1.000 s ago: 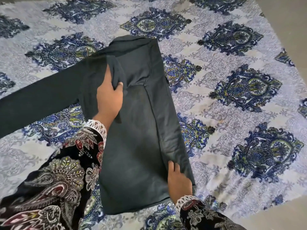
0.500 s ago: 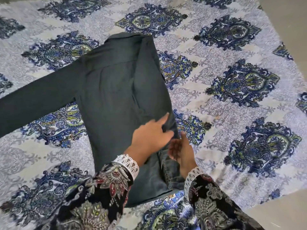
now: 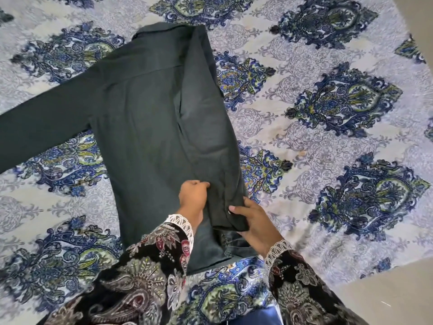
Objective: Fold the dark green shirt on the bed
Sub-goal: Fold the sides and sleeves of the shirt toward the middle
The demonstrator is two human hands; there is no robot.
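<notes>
The dark green shirt (image 3: 152,118) lies back up on the patterned bed, collar at the far end. Its right side is folded over the body, and its left sleeve (image 3: 42,127) stretches out flat to the left edge of the view. My left hand (image 3: 193,198) rests on the lower part of the folded panel with its fingers curled into the cloth. My right hand (image 3: 254,225) grips the cuff end of the folded-in right sleeve near the hem, thumb on top and fingers underneath.
The bed sheet (image 3: 328,141) is pale grey with large blue and green medallions. The bed's edge and bare floor (image 3: 384,292) show at the bottom right and the top right corner. My patterned dark sleeves fill the bottom of the view.
My left hand left the upper shirt and came down to the lower folded panel. My right hand moved up from the hem and took hold of the cuff end.
</notes>
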